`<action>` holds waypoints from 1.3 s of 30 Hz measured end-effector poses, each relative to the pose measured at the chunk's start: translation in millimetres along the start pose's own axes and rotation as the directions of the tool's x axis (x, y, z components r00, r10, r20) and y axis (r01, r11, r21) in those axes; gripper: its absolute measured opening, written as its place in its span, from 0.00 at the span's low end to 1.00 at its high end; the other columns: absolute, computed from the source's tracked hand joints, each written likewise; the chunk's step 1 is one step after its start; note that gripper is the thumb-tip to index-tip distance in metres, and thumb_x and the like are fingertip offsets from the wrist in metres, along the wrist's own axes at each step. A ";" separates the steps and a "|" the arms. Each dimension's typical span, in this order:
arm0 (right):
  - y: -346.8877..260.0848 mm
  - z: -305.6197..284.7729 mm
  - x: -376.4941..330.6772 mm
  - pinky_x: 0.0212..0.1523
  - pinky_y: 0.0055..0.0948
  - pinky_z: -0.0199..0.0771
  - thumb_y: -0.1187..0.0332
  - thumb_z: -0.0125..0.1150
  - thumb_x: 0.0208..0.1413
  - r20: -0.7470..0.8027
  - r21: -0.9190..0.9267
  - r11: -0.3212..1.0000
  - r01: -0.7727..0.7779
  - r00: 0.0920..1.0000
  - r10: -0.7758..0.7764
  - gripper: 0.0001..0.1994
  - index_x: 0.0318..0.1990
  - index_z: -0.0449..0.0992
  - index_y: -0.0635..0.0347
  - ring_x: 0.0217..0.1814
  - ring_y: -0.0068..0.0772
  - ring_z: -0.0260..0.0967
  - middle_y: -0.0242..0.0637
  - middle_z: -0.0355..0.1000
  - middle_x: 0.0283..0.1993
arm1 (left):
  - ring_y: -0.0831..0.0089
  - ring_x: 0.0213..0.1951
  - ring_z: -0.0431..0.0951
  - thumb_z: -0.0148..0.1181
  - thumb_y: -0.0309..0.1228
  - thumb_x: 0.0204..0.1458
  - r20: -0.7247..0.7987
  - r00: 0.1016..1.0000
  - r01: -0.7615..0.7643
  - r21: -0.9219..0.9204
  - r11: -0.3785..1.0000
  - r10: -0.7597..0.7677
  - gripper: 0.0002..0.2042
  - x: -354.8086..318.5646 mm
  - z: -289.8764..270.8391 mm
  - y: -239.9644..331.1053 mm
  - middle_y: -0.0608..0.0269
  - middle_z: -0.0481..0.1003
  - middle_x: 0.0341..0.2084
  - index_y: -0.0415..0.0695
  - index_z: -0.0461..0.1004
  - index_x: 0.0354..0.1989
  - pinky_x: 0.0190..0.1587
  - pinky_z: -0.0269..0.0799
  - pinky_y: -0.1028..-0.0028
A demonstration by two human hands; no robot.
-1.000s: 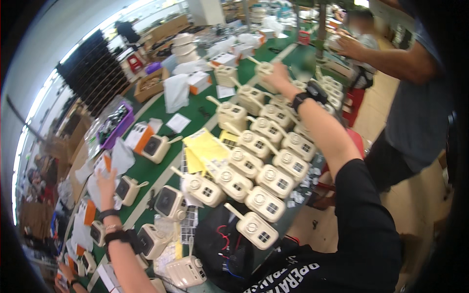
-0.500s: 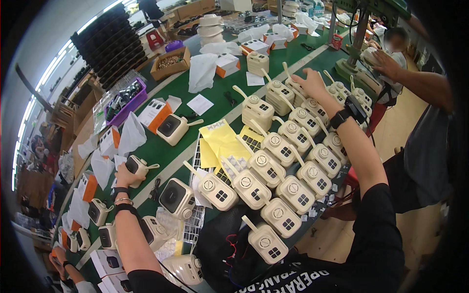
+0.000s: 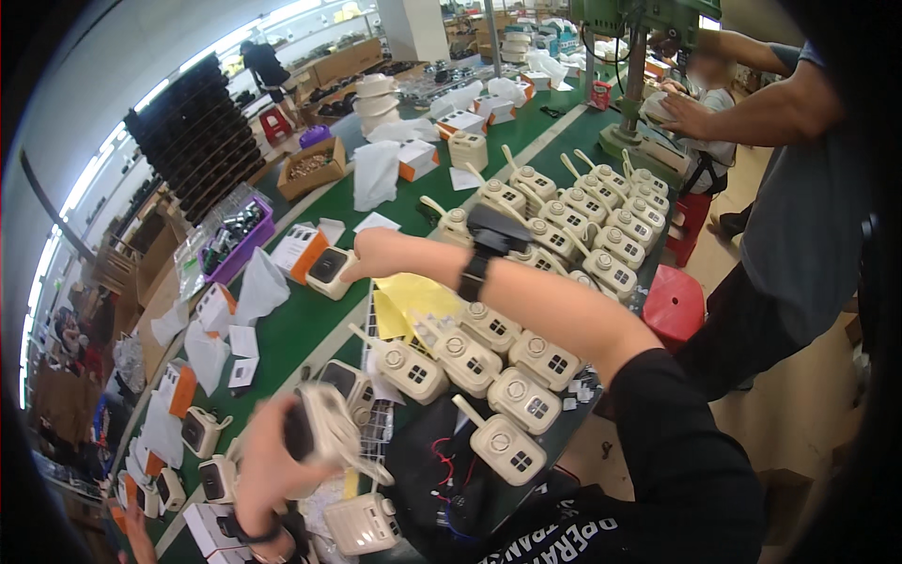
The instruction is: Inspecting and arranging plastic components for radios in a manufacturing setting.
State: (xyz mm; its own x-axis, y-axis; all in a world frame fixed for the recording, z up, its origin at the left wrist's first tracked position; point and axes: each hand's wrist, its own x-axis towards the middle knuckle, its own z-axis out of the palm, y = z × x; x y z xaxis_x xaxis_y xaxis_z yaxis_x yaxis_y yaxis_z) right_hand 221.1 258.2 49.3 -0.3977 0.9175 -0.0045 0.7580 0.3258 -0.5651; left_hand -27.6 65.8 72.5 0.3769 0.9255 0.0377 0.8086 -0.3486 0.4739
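My left hand (image 3: 268,470), blurred by motion, is closed around a cream boxy device (image 3: 331,418) with a dark square front and a strap, held above the near left of the table. My right hand (image 3: 378,252) reaches across to a similar cream device (image 3: 329,271) beside an open orange-and-white box (image 3: 299,246). Its fingers are bent round that device's right edge, and some are hidden. Below my right forearm, several more cream devices (image 3: 470,362) stand in rows, straps sticking up. A yellow sheet (image 3: 409,303) lies beside them.
A green table (image 3: 310,324) carries white bags (image 3: 261,285), a purple bin (image 3: 240,235) and a carton of small parts (image 3: 313,169). At right, a person's hand (image 3: 691,117) works by a green drill press (image 3: 631,132). A red stool (image 3: 674,303) stands there. Another person's hand (image 3: 139,531) shows at lower left.
My left hand has lifted a cream device and brought it nearer to me. My right hand has swung left from the far rows to the device by the open box. The view has shifted.
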 end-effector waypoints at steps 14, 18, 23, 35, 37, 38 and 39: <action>44.0 113.3 141.2 0.17 0.32 0.66 0.38 0.64 0.30 0.007 0.320 0.848 -0.423 0.896 0.444 0.38 0.34 0.72 0.72 0.25 0.35 0.68 0.44 0.69 0.29 | 0.50 0.46 0.60 0.71 0.38 0.23 -0.207 0.972 0.107 -0.042 0.993 -0.113 0.44 -69.3 67.8 -23.9 0.48 0.60 0.45 0.34 0.55 0.52 0.50 0.60 0.62; 48.1 106.7 135.9 0.12 0.27 0.60 0.47 0.68 0.31 0.025 0.361 0.890 -0.279 0.957 0.290 0.28 0.31 0.74 0.66 0.16 0.30 0.63 0.40 0.70 0.23 | 0.49 0.45 0.60 0.70 0.38 0.23 -0.225 0.967 0.126 0.028 0.992 -0.117 0.45 -63.7 85.2 -32.9 0.46 0.60 0.46 0.32 0.55 0.53 0.49 0.61 0.60; 34.7 115.3 135.0 0.22 0.28 0.67 0.67 0.72 0.32 -0.158 0.499 0.862 -0.090 0.968 0.193 0.17 0.28 0.75 0.69 0.24 0.24 0.68 0.35 0.72 0.28 | 0.51 0.44 0.63 0.73 0.31 0.15 -0.172 0.973 0.167 0.078 0.983 -0.152 0.48 -62.5 89.2 -33.9 0.46 0.59 0.46 0.30 0.53 0.51 0.46 0.65 0.64; 46.2 108.6 117.0 0.42 0.33 0.70 0.50 0.75 0.18 -0.370 -0.049 0.968 -0.246 0.905 0.211 0.44 0.43 0.64 0.74 0.41 0.42 0.71 0.49 0.70 0.40 | 0.52 0.50 0.59 0.74 0.35 0.21 -0.680 0.474 0.569 -0.249 0.784 -0.560 0.46 -243.9 46.0 3.5 0.46 0.59 0.47 0.34 0.55 0.53 0.53 0.56 0.60; 28.7 104.4 107.9 0.43 0.35 0.70 0.52 0.76 0.19 -0.421 -0.207 0.962 -0.176 0.904 0.075 0.44 0.44 0.61 0.73 0.42 0.45 0.70 0.49 0.70 0.39 | 0.51 0.49 0.59 0.74 0.35 0.19 -0.557 0.596 0.645 -0.098 0.758 -0.579 0.47 -263.5 58.2 11.1 0.47 0.60 0.46 0.37 0.55 0.53 0.52 0.56 0.59; 20.8 102.6 102.0 0.43 0.35 0.70 0.53 0.76 0.20 -0.441 -0.225 0.955 -0.192 0.894 0.076 0.44 0.45 0.60 0.71 0.41 0.46 0.69 0.50 0.69 0.39 | 0.50 0.50 0.58 0.74 0.37 0.19 -0.491 0.659 0.623 -0.069 0.779 -0.570 0.46 -262.9 68.8 12.5 0.48 0.60 0.46 0.37 0.56 0.53 0.52 0.56 0.57; 13.7 98.6 96.2 0.43 0.35 0.70 0.55 0.76 0.20 -0.494 -0.238 0.953 -0.186 0.868 0.046 0.45 0.46 0.58 0.70 0.41 0.47 0.68 0.50 0.68 0.39 | 0.51 0.50 0.58 0.73 0.39 0.21 -0.445 0.711 0.592 -0.041 0.805 -0.545 0.45 -260.6 79.8 14.1 0.48 0.60 0.47 0.37 0.56 0.53 0.52 0.56 0.59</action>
State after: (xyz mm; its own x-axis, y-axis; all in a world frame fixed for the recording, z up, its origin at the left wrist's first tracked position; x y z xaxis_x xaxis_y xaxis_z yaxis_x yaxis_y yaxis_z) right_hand 142.3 328.4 -40.2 -0.0544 0.9243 0.3778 0.9196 0.1938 -0.3416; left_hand -78.4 -192.1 -0.8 -0.3739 0.9135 0.1604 0.8554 0.2729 0.4402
